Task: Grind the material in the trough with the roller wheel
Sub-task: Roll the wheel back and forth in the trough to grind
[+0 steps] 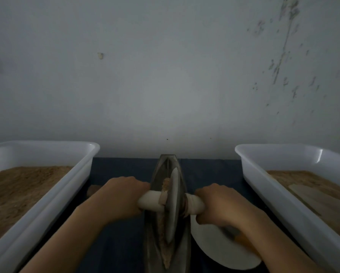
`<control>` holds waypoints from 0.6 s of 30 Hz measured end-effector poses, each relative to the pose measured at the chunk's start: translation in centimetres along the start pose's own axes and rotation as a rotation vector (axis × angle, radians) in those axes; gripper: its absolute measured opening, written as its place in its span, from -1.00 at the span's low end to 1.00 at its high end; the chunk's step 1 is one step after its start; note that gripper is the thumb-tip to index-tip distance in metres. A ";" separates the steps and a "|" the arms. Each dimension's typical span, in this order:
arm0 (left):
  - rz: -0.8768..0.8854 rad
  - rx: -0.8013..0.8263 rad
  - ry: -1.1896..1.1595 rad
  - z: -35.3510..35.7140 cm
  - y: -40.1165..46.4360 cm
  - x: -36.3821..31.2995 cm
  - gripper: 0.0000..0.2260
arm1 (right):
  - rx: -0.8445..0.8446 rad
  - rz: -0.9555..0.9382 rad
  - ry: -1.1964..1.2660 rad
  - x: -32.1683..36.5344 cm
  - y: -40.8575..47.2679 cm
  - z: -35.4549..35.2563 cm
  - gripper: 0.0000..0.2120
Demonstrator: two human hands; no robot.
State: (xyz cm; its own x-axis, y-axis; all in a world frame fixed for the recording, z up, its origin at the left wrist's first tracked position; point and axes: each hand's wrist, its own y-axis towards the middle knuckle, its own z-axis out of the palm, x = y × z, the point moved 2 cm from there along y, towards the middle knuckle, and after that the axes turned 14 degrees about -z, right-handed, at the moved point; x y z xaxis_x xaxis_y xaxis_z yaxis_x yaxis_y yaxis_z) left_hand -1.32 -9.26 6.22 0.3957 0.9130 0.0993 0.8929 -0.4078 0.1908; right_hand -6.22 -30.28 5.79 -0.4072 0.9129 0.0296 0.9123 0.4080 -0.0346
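At the lower centre of the frame our left hand [123,194] and right hand [218,203] each clench an end of the roller wheel [173,203] axle, the disc standing in the dark trough [155,186] on brown material [162,225]. If we press unevenly, we judge the wheel could tilt and throw grains over the rim. Left and right, white tubs [62,196] of brown grain flank us on a dark blue cloth [116,170], under a scuffed grey wall [165,75].
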 end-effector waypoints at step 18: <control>-0.116 -0.125 -0.032 1.4 1.0 0.4 -0.77 | -0.242 0.012 -0.088 -1.4 2.1 0.5 -0.87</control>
State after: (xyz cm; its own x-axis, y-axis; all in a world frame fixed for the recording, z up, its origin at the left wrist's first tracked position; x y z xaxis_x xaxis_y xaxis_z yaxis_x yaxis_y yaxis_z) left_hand 0.03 -9.32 5.08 0.3001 0.9531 0.0383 0.9000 -0.2963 0.3197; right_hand -3.73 -30.74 5.22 -0.3892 0.9194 -0.0566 0.8964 0.3922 0.2063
